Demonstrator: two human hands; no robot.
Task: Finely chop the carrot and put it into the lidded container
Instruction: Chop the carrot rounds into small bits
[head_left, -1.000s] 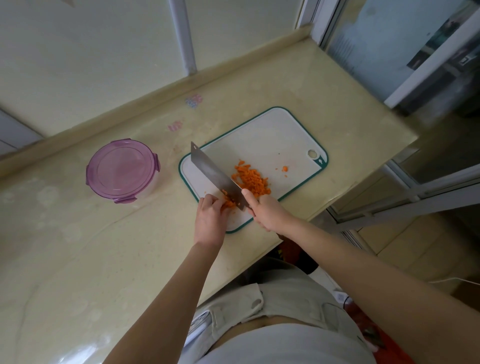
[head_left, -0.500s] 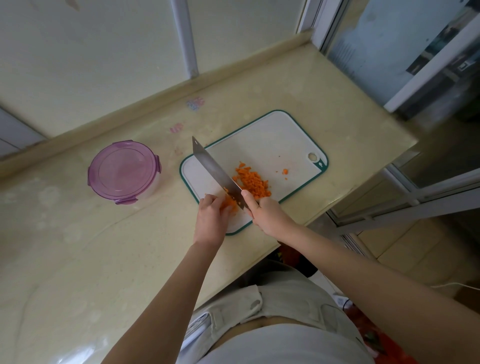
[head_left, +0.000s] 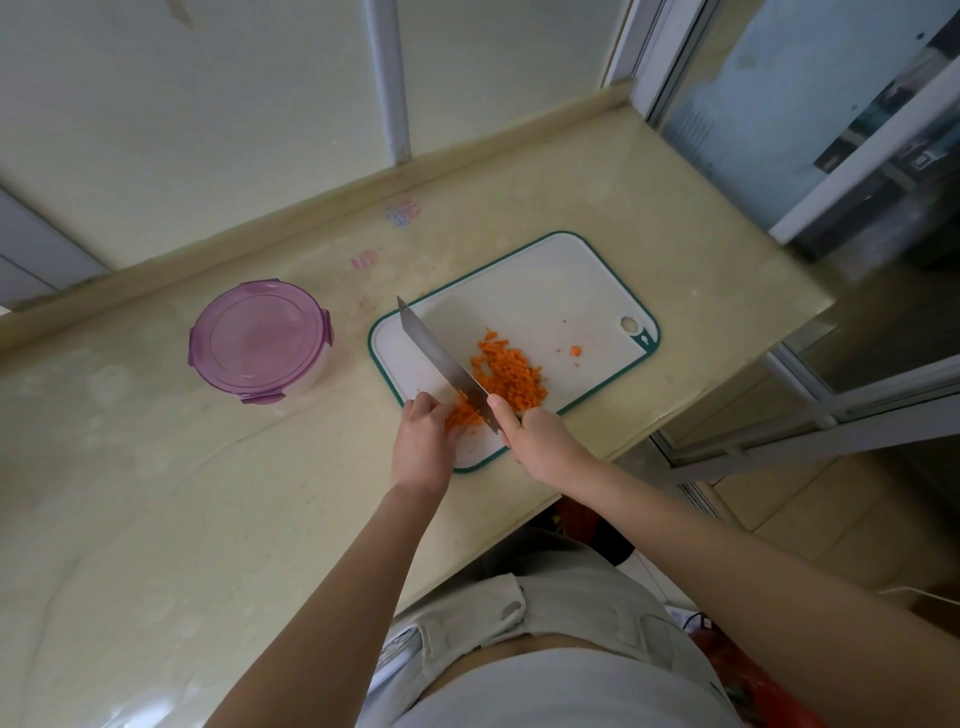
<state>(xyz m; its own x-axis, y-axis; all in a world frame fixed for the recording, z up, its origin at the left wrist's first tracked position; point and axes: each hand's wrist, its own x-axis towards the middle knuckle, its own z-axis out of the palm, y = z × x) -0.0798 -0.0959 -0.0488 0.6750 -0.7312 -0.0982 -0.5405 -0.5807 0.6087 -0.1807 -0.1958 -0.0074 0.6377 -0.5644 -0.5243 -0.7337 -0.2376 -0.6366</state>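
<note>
A white cutting board (head_left: 545, 291) with a green rim lies on the beige counter. A heap of chopped carrot (head_left: 511, 376) sits on its near half. My right hand (head_left: 540, 436) grips the handle of a cleaver (head_left: 441, 358), whose blade runs across the board toward the far left. My left hand (head_left: 423, 441) is just left of the blade, fingers curled down on a small clump of carrot pieces (head_left: 462, 415). The lidded container (head_left: 260, 340), clear with a purple lid clipped on, stands on the counter left of the board.
The counter (head_left: 156, 493) ends at a wall ledge behind and drops off at its right and near edges. A few stray carrot bits (head_left: 575, 351) lie on the board near its hanging hole. A glass door frame stands to the right.
The cleaver blade and both hands stay at the near left part of the board; the blade shifts only slightly between chops. The carrot heap and container have not moved.
</note>
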